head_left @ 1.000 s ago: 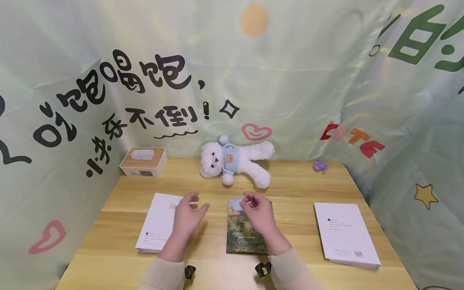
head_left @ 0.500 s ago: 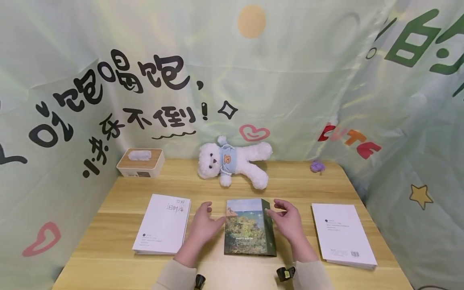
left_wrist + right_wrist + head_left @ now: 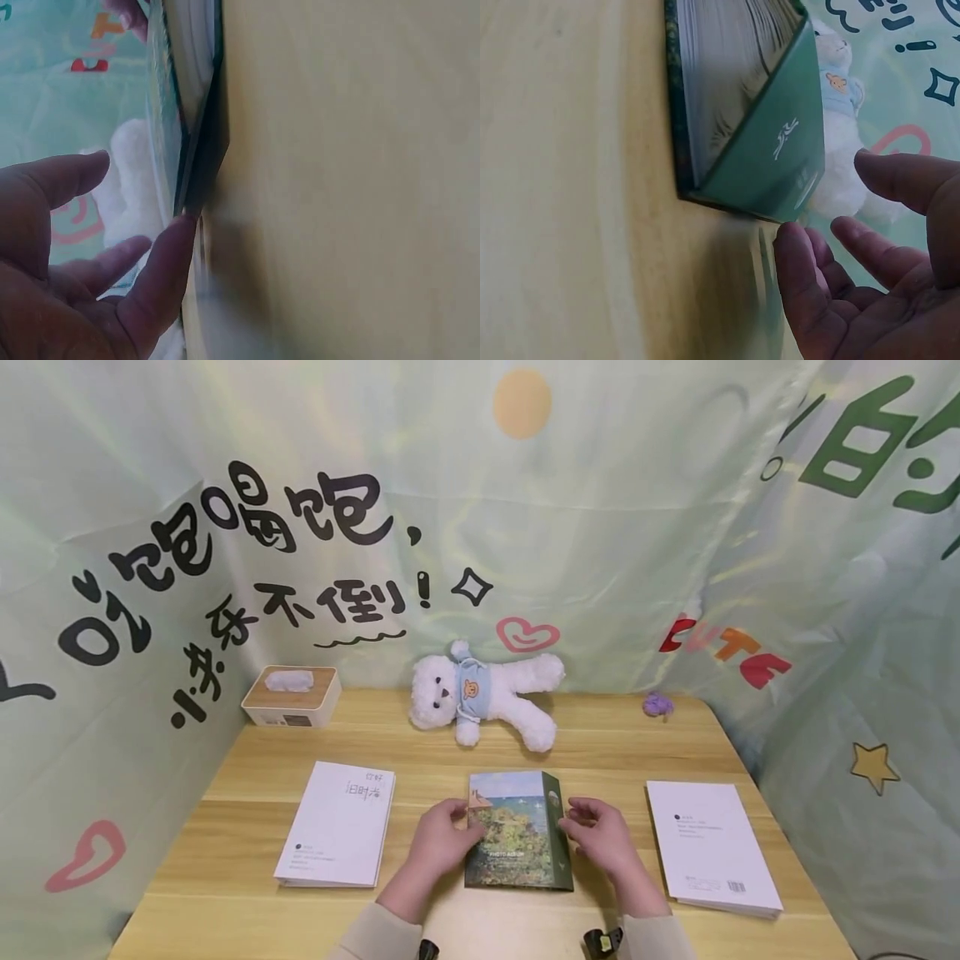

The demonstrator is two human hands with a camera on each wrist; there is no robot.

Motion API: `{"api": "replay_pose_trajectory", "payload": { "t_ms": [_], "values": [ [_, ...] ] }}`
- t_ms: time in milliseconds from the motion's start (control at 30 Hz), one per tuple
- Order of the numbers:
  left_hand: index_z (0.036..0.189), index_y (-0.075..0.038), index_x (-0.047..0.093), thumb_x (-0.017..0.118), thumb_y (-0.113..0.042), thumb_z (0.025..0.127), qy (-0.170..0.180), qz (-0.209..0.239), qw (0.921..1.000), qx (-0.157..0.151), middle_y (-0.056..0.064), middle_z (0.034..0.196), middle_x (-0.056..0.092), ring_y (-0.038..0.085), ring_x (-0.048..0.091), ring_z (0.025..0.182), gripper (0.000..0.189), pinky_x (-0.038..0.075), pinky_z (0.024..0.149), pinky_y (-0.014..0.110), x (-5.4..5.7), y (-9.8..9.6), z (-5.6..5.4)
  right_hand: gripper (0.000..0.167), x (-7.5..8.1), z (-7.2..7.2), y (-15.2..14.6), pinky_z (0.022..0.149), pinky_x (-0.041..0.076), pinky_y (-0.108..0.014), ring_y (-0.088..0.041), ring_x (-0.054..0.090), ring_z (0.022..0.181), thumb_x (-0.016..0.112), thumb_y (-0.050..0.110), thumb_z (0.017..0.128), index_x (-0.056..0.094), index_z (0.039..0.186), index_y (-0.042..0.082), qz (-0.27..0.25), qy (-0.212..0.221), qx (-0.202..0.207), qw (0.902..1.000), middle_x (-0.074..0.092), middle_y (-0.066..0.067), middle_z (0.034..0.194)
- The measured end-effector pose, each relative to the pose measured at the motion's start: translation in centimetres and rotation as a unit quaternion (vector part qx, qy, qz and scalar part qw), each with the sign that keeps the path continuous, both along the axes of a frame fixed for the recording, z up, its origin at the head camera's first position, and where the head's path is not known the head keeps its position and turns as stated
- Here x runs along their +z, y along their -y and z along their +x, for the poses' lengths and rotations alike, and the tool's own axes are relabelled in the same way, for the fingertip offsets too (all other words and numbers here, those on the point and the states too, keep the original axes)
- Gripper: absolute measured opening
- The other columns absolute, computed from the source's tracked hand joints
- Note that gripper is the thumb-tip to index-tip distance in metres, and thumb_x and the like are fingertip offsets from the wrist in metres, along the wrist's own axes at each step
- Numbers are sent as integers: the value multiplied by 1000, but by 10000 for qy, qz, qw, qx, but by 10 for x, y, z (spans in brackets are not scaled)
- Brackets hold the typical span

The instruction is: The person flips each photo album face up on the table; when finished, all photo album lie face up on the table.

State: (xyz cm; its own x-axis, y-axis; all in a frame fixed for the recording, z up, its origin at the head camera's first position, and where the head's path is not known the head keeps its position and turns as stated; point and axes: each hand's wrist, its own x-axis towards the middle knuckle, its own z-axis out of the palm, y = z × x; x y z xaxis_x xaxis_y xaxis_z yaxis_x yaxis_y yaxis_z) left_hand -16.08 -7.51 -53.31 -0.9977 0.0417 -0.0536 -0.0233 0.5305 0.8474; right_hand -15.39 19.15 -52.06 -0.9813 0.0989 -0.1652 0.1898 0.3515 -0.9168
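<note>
A photo album (image 3: 510, 843) with a painted seaside cover lies on the table in front of me, its green spine (image 3: 787, 142) facing right. My left hand (image 3: 444, 842) is at its left side; the left wrist view shows a fingertip at the lower cover edge and the thumb raised apart from it. On the other side is my right hand (image 3: 600, 837), close by the spine. A fingertip there meets or nearly meets the spine's bottom corner in the right wrist view, thumb spread away. Neither hand curls round the album.
White albums lie to the left (image 3: 336, 827) and right (image 3: 712, 847). Behind are a tissue box (image 3: 292, 697), a white plush toy (image 3: 480, 693) on its side and a small purple item (image 3: 657, 704). Printed cloth (image 3: 600, 527) encloses the wooden table (image 3: 247, 760).
My left hand has moved right, from over the left white album to the photo album's left side. My right hand has moved right and down, off the cover to beside the spine.
</note>
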Motion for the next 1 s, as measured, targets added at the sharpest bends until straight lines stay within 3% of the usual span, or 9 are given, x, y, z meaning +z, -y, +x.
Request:
{"api": "replay_pose_trajectory", "payload": {
  "t_ms": [200, 467, 867, 1000],
  "values": [
    [123, 3, 73, 85, -21, 88, -4, -179, 9996, -221, 19, 117, 73, 42, 67, 111, 44, 56, 95, 58, -7, -5, -3, 45, -5, 1, -3, 71, 62, -42, -36, 74, 98, 76, 7, 96, 62, 133, -15, 167, 21, 15, 9999, 69, -28, 122],
    [129, 7, 70, 83, -20, 90, -3, -374, 9984, -429, 23, 116, 73, 44, 68, 110, 50, 56, 95, 60, -5, -11, -2, 31, -15, -3, 2, 67, 62, -36, -27, 72, 89, 75, 6, 95, 71, 120, -13, 536, -227, -1, 9983, 74, -22, 109],
    [134, 13, 64, 85, -19, 85, 139, -277, 9967, -754, 28, 127, 69, 48, 64, 120, 62, 53, 100, 61, -1, -22, -1, 25, -18, -1, 8, 63, 59, -32, -22, 68, 73, 63, -1, 100, 71, 120, -14, -71, -305, -206, 9993, 74, -20, 103],
    [136, 11, 64, 85, -23, 87, 188, -280, 9964, -781, 28, 128, 69, 48, 64, 119, 63, 54, 99, 61, -1, -23, -1, 25, -16, 1, 9, 65, 59, -31, -22, 70, 77, 64, 1, 101, 71, 120, -13, -255, -283, -304, 9988, 74, -20, 105]
  ]
}}
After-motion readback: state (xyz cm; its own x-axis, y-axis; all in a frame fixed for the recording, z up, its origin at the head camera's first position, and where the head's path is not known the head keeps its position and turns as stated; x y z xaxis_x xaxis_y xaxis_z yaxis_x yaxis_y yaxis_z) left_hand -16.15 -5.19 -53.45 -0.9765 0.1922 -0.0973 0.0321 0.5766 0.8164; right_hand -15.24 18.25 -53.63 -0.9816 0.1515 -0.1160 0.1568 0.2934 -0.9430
